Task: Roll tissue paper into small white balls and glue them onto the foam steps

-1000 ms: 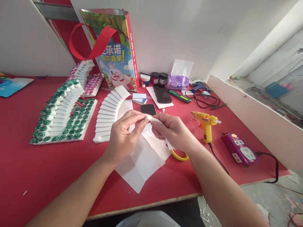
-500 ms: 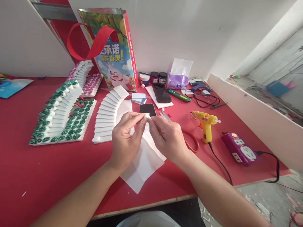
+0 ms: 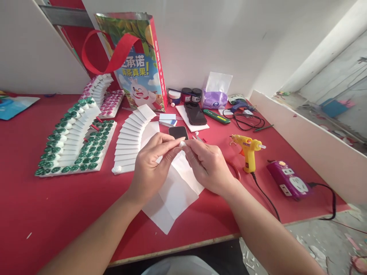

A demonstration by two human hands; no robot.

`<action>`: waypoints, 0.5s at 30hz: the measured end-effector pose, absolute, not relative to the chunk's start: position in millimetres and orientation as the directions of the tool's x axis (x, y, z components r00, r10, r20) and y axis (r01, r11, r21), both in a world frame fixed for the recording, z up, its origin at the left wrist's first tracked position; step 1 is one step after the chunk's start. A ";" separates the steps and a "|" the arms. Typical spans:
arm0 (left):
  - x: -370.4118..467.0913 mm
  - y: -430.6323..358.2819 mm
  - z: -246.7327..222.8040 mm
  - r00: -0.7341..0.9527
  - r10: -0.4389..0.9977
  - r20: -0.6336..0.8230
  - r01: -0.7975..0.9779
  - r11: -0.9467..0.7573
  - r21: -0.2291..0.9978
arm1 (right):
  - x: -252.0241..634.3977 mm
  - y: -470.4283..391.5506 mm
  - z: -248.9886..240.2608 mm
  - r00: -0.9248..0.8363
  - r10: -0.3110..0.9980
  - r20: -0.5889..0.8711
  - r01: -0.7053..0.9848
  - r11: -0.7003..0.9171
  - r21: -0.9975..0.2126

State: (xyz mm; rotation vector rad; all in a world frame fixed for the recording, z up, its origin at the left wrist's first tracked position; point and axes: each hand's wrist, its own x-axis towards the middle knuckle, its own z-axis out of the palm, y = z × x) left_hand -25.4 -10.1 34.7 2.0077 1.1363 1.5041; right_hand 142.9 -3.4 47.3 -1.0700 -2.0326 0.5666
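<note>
Between my fingertips is a small white wad (image 3: pixel 182 144) that looks like rolled tissue paper. My left hand (image 3: pixel 151 164) pinches it from the left, and my right hand (image 3: pixel 207 165) pinches it from the right. Thin white paper sheets (image 3: pixel 179 196) lie on the red table under my hands. Left of them rests a fan-shaped white stepped piece (image 3: pixel 127 147), with one white rosette (image 3: pixel 116 169) at its near corner. Just beyond my fingers lies a dark-screened device (image 3: pixel 177 132); tweezers beside it are partly hidden by my right hand.
A yellow glue gun (image 3: pixel 249 151) and a purple power strip (image 3: pixel 289 180) sit at right, with cords. Stepped pieces with green rosettes (image 3: pixel 86 152) stand at left before a printed bag (image 3: pixel 137 65). Jars, a phone (image 3: pixel 196 113), a green cutter (image 3: pixel 216 116) and tissues (image 3: pixel 215 97) line the back.
Both hands have shifted slightly right and the fingers have turned around the white wad, which stays pinched. The right hand now covers more of the tweezers and the orange ring.
</note>
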 end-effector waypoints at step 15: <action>-31.4 -7.9 37.2 0.073 0.933 0.351 0.236 -0.358 0.903 | 157.0 17.5 57.5 -0.557 0.766 -0.321 -0.241 -0.519 -0.820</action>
